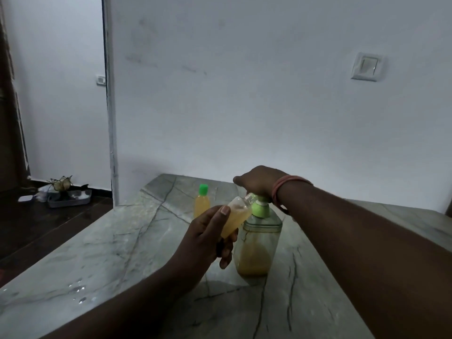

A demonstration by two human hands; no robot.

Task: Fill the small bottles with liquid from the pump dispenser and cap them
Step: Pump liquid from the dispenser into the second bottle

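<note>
On the marble bench (102,243), the pump dispenser (256,243) stands at centre, right hand (256,183) pressing its head. At its 10 o'clock, left hand (208,241) grasps a tilted open bottle (236,216); a misaligned neck risks spills. A capped bottle (202,204) stands at 11.

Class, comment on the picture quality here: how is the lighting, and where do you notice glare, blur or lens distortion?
Head view: dim, greyish light; pale glare spots on the marble counter at lower left; wide-angle bending of the door frame; the tilted small bottle looks slightly soft.
</note>
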